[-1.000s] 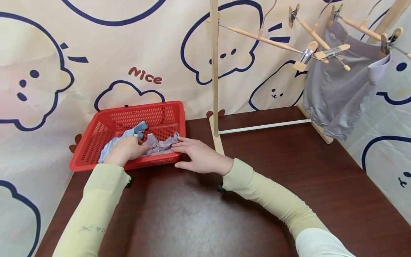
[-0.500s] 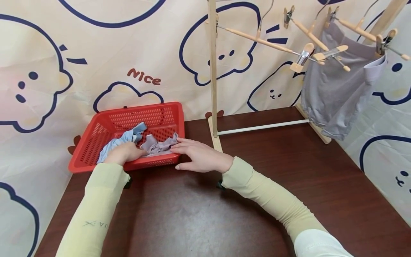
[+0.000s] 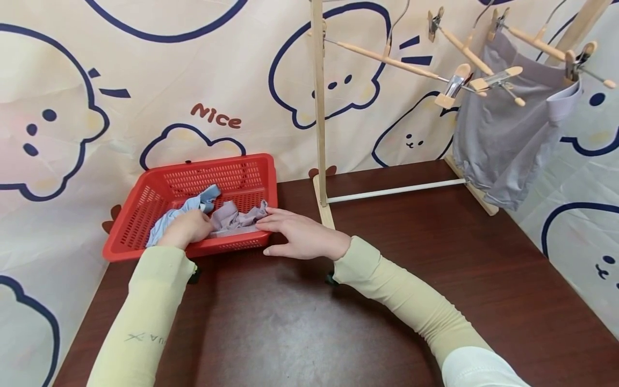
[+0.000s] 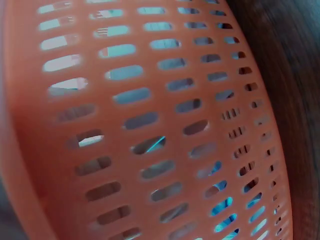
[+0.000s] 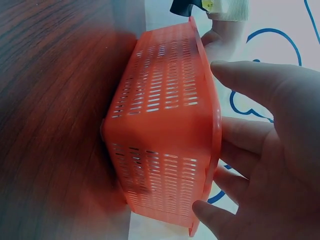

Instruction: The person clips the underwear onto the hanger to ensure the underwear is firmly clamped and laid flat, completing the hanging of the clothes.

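Note:
A red basket (image 3: pixel 224 246) sits at the table's back left, holding a light blue garment (image 3: pixel 166 220) and a crumpled mauve garment (image 3: pixel 237 216). My left hand (image 3: pixel 186 228) reaches over the near rim, fingers curled down at the mauve garment's left end, pinching it; the fingertips are mostly hidden. In the left wrist view the slotted basket wall (image 4: pixel 150 120) fills most of the picture, with cloth and skin glimpsed through the slots. My right hand (image 3: pixel 302 234) lies at the basket's right front corner, fingers extended over the rim beside the garment, thumb outside; the right wrist view shows its thumb (image 5: pixel 245 77) near the rim.
Right of the basket stands a wooden rack (image 3: pixel 320 118) with a white bottom bar (image 3: pixel 396 190). Clip hangers (image 3: pixel 387 56) hang from above, and grey-mauve shorts (image 3: pixel 508 123) are clipped to one at right. A patterned cloth backdrop (image 3: pixel 193 70) borders the brown table (image 3: pixel 290 328).
My left hand has shifted slightly, its thumb drawing back left and its fingers curling at the mauve garment, whose left end has spread toward the hand. My right hand stays at the corner.

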